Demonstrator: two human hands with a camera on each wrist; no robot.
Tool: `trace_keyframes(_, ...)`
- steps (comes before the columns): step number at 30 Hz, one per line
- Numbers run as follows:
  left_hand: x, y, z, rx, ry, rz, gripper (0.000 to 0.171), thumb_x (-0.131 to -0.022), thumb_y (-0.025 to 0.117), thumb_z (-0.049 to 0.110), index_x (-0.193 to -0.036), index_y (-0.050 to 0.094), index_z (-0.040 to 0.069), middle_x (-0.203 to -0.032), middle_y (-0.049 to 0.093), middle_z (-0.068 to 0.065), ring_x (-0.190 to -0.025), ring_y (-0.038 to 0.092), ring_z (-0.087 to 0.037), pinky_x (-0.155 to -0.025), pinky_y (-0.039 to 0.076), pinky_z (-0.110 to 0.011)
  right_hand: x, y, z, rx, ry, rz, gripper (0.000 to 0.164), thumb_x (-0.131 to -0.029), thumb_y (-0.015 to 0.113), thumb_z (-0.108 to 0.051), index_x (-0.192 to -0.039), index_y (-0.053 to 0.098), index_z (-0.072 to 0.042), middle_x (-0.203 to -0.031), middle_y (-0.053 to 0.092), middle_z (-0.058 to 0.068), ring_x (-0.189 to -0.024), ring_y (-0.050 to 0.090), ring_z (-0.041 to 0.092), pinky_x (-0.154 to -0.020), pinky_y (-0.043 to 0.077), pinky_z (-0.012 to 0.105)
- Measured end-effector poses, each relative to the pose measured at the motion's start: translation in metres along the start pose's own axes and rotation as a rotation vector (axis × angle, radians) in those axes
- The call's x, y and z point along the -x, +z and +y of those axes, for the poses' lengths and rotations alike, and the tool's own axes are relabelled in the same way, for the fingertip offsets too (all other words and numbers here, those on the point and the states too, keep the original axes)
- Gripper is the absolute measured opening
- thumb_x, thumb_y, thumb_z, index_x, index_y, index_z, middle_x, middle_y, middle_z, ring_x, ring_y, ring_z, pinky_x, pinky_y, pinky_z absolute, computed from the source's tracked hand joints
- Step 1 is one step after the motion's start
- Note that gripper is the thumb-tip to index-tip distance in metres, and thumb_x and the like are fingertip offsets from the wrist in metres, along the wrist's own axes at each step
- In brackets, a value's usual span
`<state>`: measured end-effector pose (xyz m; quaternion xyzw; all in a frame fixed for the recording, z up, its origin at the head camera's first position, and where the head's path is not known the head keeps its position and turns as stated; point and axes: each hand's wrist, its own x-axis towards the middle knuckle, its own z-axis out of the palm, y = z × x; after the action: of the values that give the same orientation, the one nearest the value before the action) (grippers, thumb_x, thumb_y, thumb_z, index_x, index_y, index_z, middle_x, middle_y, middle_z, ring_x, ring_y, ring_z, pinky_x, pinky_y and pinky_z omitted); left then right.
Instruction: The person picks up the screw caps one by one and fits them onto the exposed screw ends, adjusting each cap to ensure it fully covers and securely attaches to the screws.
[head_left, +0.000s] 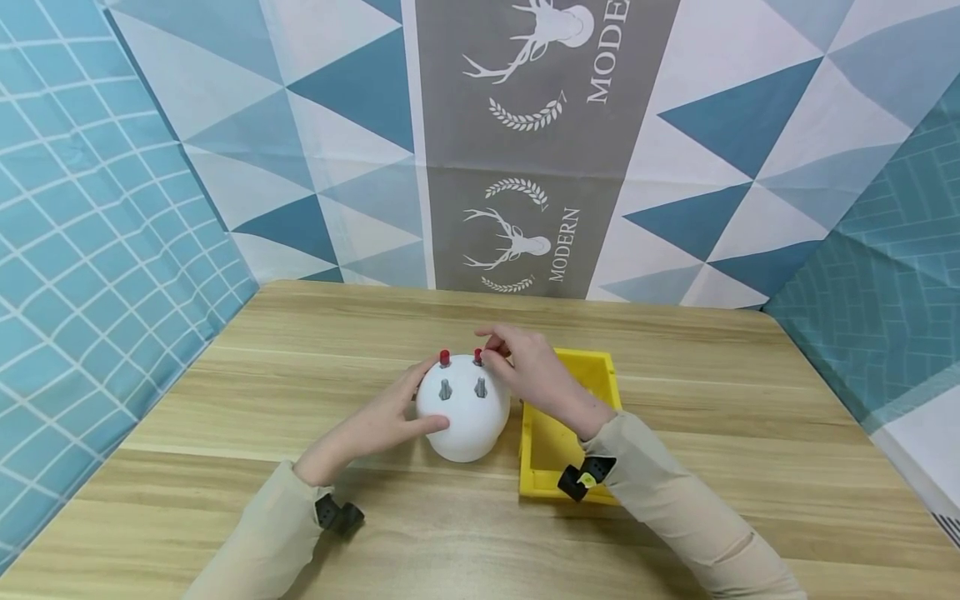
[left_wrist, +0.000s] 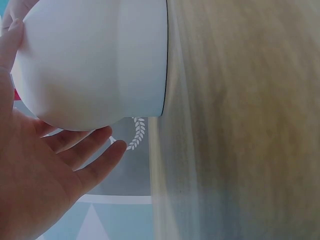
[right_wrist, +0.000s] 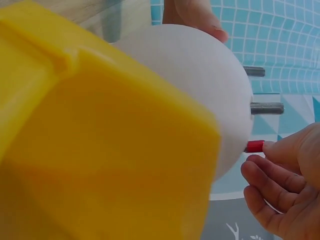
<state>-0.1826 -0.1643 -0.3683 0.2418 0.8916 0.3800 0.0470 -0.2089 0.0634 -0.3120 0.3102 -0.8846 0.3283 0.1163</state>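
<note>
A white dome-shaped body (head_left: 459,429) stands on the table, with bare metal threaded posts (head_left: 446,389) on its near side. Behind these, a red cap (head_left: 444,358) sits at the back left of the dome, and a second red cap (right_wrist: 254,146) at the back right. My left hand (head_left: 381,423) holds the dome from the left, thumb on its front and fingers round its far side. Over the dome's right side, my right hand (head_left: 534,371) pinches the second red cap by its outer end, the other fingers loosely bent in the right wrist view.
A yellow bin (head_left: 528,454) stands just right of the dome, beneath my right forearm; its inside is partly hidden by that arm. The wood-grain table (head_left: 360,333) ends at a patterned cloth backdrop (head_left: 360,125). Wrist cameras (head_left: 341,517) are strapped over both sleeves.
</note>
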Motion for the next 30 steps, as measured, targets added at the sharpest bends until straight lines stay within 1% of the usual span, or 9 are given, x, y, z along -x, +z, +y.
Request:
trace_keyframes(4,0.000,0.000,0.000,-0.007,-0.002,0.000,0.091,-0.079,0.064,0.050,-0.146,0.015,0.015,-0.147,0.026,-0.010,-0.130,0.034,-0.028,-0.102,0.033,-0.051,-0.001,-0.006,0.003,0.028,-0.015,0.033,0.021,-0.087,0.059,-0.007,-0.108,0.062,-0.008,-0.083,0.063,0.001,-0.074,0.059,0.011,-0.066,0.051,0.019)
trace_keyframes(8,0.000,0.000,0.000,-0.010,-0.008,0.000,0.091,-0.078,0.064,0.050,-0.146,0.015,0.014,-0.147,0.026,-0.011,-0.131,0.033,-0.030,-0.102,0.032,-0.052,-0.001,-0.016,0.006,0.049,-0.017,0.065,0.018,-0.087,0.059,-0.006,-0.104,0.064,-0.006,-0.088,0.065,0.003,-0.075,0.058,0.013,-0.067,0.051,0.022)
trace_keyframes(11,0.000,0.000,0.000,-0.007,-0.017,-0.001,0.092,-0.078,0.065,0.050,-0.146,0.015,0.014,-0.147,0.025,-0.011,-0.131,0.032,-0.030,-0.102,0.032,-0.052,0.000,-0.023,0.008,0.058,-0.008,0.065,0.015,-0.088,0.058,-0.008,-0.101,0.065,-0.006,-0.092,0.066,0.006,-0.077,0.058,0.014,-0.069,0.051,0.025)
trace_keyframes(15,0.000,0.001,0.000,-0.015,-0.022,0.002,0.092,-0.078,0.065,0.050,-0.146,0.015,0.014,-0.147,0.025,-0.011,-0.131,0.032,-0.030,-0.102,0.032,-0.052,0.000,-0.028,0.011,0.073,0.022,0.043,0.013,-0.088,0.058,-0.010,-0.099,0.065,-0.006,-0.092,0.066,0.006,-0.077,0.058,0.014,-0.070,0.052,0.026)
trace_keyframes(20,0.000,0.001,-0.001,-0.019,-0.023,0.004,0.092,-0.078,0.064,0.051,-0.146,0.015,0.013,-0.147,0.026,-0.011,-0.131,0.032,-0.030,-0.102,0.032,-0.052,0.000,-0.031,0.016,0.079,0.068,0.000,0.011,-0.089,0.058,-0.011,-0.096,0.064,-0.006,-0.089,0.066,0.005,-0.075,0.058,0.014,-0.067,0.051,0.026)
trace_keyframes(24,0.000,0.001,-0.001,-0.019,-0.020,0.004,0.093,-0.078,0.064,0.051,-0.146,0.015,0.013,-0.147,0.025,-0.011,-0.130,0.033,-0.030,-0.102,0.032,-0.052,0.000,-0.037,0.020,0.111,0.095,-0.032,0.010,-0.089,0.058,-0.013,-0.093,0.064,-0.007,-0.085,0.065,0.004,-0.073,0.057,0.015,-0.067,0.051,0.027)
trace_keyframes(30,0.000,0.001,0.000,-0.016,-0.018,0.005,0.093,-0.078,0.064,0.051,-0.146,0.014,0.013,-0.147,0.025,-0.011,-0.131,0.031,-0.030,-0.102,0.032,-0.052,0.001,-0.042,0.024,0.161,0.108,-0.082,0.009,-0.088,0.058,-0.010,-0.090,0.064,-0.004,-0.083,0.065,0.006,-0.072,0.056,0.016,-0.070,0.052,0.030)
